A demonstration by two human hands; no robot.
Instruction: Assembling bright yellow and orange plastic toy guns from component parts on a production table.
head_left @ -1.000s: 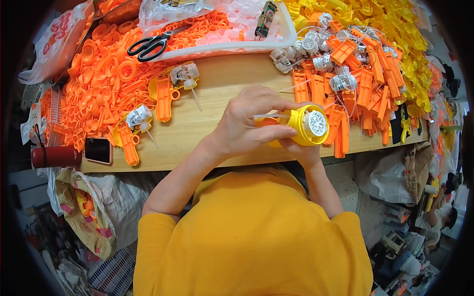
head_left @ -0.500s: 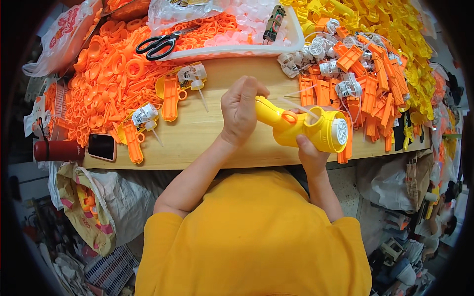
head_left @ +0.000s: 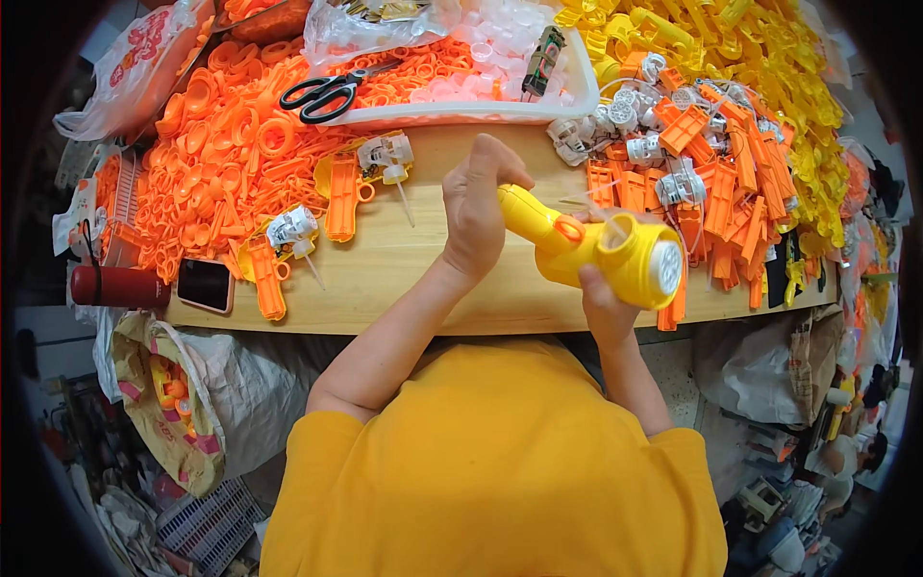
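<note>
A yellow toy bubble gun [head_left: 558, 245] with a white, many-holed nozzle and an orange trigger is held level above the table. My right hand [head_left: 611, 303] grips its barrel from below near the nozzle, thumb on the near side; the other fingers are mostly hidden behind it. My left hand [head_left: 473, 212] is at the end of the handle, its fingers bent over the far side and partly hidden. A clear tube shows at the round opening on top of the barrel. To the left lie two opened yellow halves with orange parts [head_left: 264, 277] and white motor units [head_left: 386, 151].
Loose orange parts [head_left: 207, 163] heap up at the left, beside a phone [head_left: 205, 286] and a red flask [head_left: 120, 288]. Black-handled scissors [head_left: 322, 96] rest against a white tray [head_left: 461, 112]. Orange-and-white assemblies [head_left: 716, 173] and yellow shells [head_left: 803, 125] pile up at right.
Both hands and the toy bubble gun stay in nearly the same pose, with the nozzle turned slightly toward me. The whole view has shifted a little.
</note>
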